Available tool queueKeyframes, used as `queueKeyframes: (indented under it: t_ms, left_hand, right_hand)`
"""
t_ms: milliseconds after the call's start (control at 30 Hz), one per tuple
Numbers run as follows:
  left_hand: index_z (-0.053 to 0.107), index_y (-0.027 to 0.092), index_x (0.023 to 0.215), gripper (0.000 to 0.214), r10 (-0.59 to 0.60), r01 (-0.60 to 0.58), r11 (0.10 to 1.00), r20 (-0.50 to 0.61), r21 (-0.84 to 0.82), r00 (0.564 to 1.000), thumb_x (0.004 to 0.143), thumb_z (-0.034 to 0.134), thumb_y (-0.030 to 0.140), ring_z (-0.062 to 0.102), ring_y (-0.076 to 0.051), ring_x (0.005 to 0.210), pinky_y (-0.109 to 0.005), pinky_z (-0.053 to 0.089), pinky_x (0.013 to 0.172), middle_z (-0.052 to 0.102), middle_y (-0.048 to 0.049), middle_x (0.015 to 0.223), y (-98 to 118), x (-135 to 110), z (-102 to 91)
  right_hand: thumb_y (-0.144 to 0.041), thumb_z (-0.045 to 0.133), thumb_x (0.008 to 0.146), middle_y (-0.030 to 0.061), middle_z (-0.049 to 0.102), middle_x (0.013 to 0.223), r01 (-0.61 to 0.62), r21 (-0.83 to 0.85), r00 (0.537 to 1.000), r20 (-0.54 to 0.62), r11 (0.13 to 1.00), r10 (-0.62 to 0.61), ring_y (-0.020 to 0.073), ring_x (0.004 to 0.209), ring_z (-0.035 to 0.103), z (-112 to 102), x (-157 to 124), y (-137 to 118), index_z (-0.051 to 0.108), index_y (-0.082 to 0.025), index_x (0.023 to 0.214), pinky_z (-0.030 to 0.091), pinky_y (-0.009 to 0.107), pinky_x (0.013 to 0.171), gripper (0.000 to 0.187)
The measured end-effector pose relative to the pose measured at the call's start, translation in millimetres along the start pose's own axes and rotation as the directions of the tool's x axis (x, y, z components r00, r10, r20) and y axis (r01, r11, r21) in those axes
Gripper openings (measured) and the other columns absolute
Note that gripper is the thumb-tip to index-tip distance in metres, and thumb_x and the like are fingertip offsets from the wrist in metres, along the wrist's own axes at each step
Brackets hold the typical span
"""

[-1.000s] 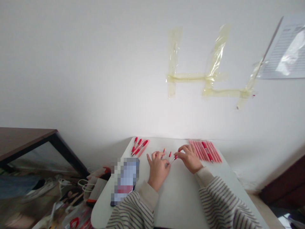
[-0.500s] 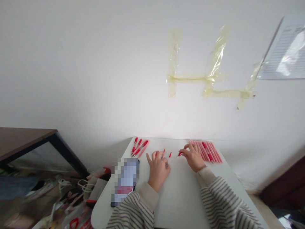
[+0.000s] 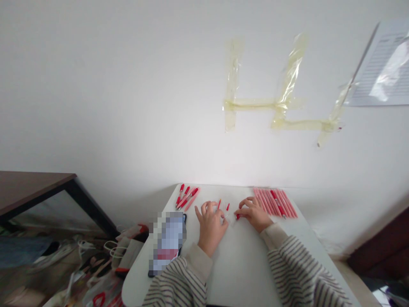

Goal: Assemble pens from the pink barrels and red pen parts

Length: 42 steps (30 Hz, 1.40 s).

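Note:
Over the white table (image 3: 238, 264), my right hand (image 3: 254, 214) pinches a small red pen part (image 3: 237, 216) between thumb and fingertips. My left hand (image 3: 211, 227) rests to its left, fingers curled and thumb bent in. Something clear and thin seems to lie by that thumb, but what the hand holds is hard to make out. Just beyond my left fingers lie a red refill (image 3: 219, 204) with an orange tip and a small red cone-shaped pen tip (image 3: 228, 207). A row of pink refills (image 3: 266, 201) lies beside my right hand, with a red pen (image 3: 278, 204) across it.
Several red pens (image 3: 188, 198) lie in a group at the back left. A phone (image 3: 168, 243) with a blurred screen lies by the left edge. Behind the table stands a wall (image 3: 128, 106) with tape strips. Bags and clutter (image 3: 105, 264) fill the floor at left.
My right hand has moved slightly left and toward me with the red pen part, closer to my left hand. The left hand has barely shifted.

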<state>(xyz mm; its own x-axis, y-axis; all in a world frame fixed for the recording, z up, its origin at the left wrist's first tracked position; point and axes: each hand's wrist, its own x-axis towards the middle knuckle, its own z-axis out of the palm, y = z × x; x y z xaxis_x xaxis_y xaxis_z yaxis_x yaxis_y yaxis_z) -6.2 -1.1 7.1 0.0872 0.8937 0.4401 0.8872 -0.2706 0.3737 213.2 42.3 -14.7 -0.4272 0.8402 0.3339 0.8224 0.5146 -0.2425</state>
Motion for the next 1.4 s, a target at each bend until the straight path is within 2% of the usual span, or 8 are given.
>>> queueKeyframes:
  t_ms: [167, 333, 567, 867, 967, 1100, 1267, 1400]
  left_hand:
    - [0.073, 0.026, 0.077, 0.005, -0.014, 0.014, 1.000, -0.004, -0.026, 1.000, 0.075, 0.069, 0.024, 0.040, -0.029, 0.129, -0.067, 0.008, 0.120, 0.057, -0.0046, 0.125, 0.2, 0.2, -0.6]
    - [0.074, 0.027, 0.078, 0.005, -0.008, 0.007, 0.998, -0.013, -0.056, 1.000, 0.076, 0.070, 0.025, 0.040, -0.029, 0.128, -0.068, 0.010, 0.119, 0.057, -0.0042, 0.124, 0.3, 0.7, 0.4]
    - [0.076, 0.029, 0.080, 0.005, 0.013, -0.015, 0.997, -0.027, -0.076, 1.000, 0.078, 0.071, 0.027, 0.041, -0.028, 0.127, -0.067, 0.013, 0.119, 0.058, -0.0041, 0.123, 0.9, 1.5, 2.1]
    - [0.077, 0.031, 0.082, 0.006, 0.024, -0.026, 0.997, -0.018, -0.069, 1.000, 0.080, 0.071, 0.031, 0.041, -0.028, 0.127, -0.068, 0.012, 0.119, 0.057, -0.0044, 0.126, -0.3, 1.6, 4.9]
    - [0.077, 0.034, 0.092, 0.014, 0.016, -0.016, 0.998, -0.003, -0.060, 1.000, 0.081, 0.070, 0.030, 0.040, -0.028, 0.129, -0.068, 0.011, 0.119, 0.056, -0.0043, 0.129, -1.2, 1.5, 3.6]
    - [0.076, 0.036, 0.101, 0.024, -0.010, 0.010, 1.000, -0.010, -0.018, 1.000, 0.080, 0.069, 0.025, 0.038, -0.030, 0.132, -0.068, 0.011, 0.119, 0.054, -0.0043, 0.135, -4.0, 2.3, 3.0]
    - [0.077, 0.036, 0.102, 0.025, -0.039, 0.039, 0.999, -0.002, 0.015, 0.999, 0.080, 0.067, 0.025, 0.040, -0.031, 0.132, -0.069, 0.014, 0.118, 0.054, -0.0051, 0.135, -6.3, 3.5, 3.3]
    - [0.076, 0.037, 0.105, 0.029, -0.050, 0.050, 0.998, -0.013, 0.046, 0.999, 0.080, 0.067, 0.026, 0.042, -0.031, 0.130, -0.070, 0.018, 0.116, 0.055, -0.0048, 0.134, -6.5, 3.6, 2.2]
  right_hand:
    - [-0.021, 0.062, 0.093, 0.0004, 0.067, 0.118, 0.009, 0.026, 1.000, 0.001, 1.000, -0.009, 0.0278, 0.121, 0.045, 3.8, 1.0, 0.6, 0.072, -0.048, 0.114, 0.036, 0.052, 0.109, 0.036]
    - [-0.019, 0.060, 0.093, 0.0054, 0.066, 0.119, 0.004, 0.104, 0.996, -0.092, 0.995, 0.006, 0.0255, 0.117, 0.049, 3.6, 2.7, 0.6, 0.070, -0.040, 0.121, 0.043, 0.046, 0.104, 0.037]
    - [-0.027, 0.068, 0.090, 0.0064, 0.068, 0.108, 0.035, 0.292, 0.989, -0.148, 0.956, 0.009, 0.0266, 0.112, 0.050, 8.0, 8.9, -16.3, 0.078, -0.034, 0.103, 0.042, 0.048, 0.101, 0.018]
    - [-0.029, 0.070, 0.088, 0.0058, 0.069, 0.104, 0.040, 0.357, 0.985, -0.172, 0.933, 0.023, 0.0243, 0.109, 0.053, 14.7, 12.0, -21.9, 0.078, -0.029, 0.092, 0.044, 0.043, 0.099, 0.009]
    - [-0.030, 0.067, 0.090, 0.0066, 0.069, 0.104, 0.013, 0.294, 0.980, -0.192, 0.956, 0.046, 0.0247, 0.109, 0.052, 14.4, 12.9, -20.1, 0.077, -0.027, 0.093, 0.044, 0.043, 0.099, 0.011]
    - [-0.031, 0.063, 0.093, 0.0084, 0.066, 0.112, -0.104, 0.095, 0.969, -0.216, 0.990, 0.123, 0.0284, 0.118, 0.046, 7.1, 16.4, -17.9, 0.077, -0.026, 0.097, 0.040, 0.047, 0.104, 0.016]
    - [-0.032, 0.061, 0.094, 0.0063, 0.065, 0.120, -0.204, -0.056, 0.974, -0.110, 0.977, 0.197, 0.0296, 0.124, 0.041, -3.6, 26.3, -17.4, 0.077, -0.027, 0.096, 0.035, 0.049, 0.107, 0.017]
    - [-0.031, 0.060, 0.094, 0.0056, 0.066, 0.119, -0.216, -0.137, 0.976, -0.019, 0.967, 0.215, 0.0293, 0.125, 0.041, -6.7, 35.1, -18.4, 0.078, -0.029, 0.096, 0.031, 0.049, 0.108, 0.018]
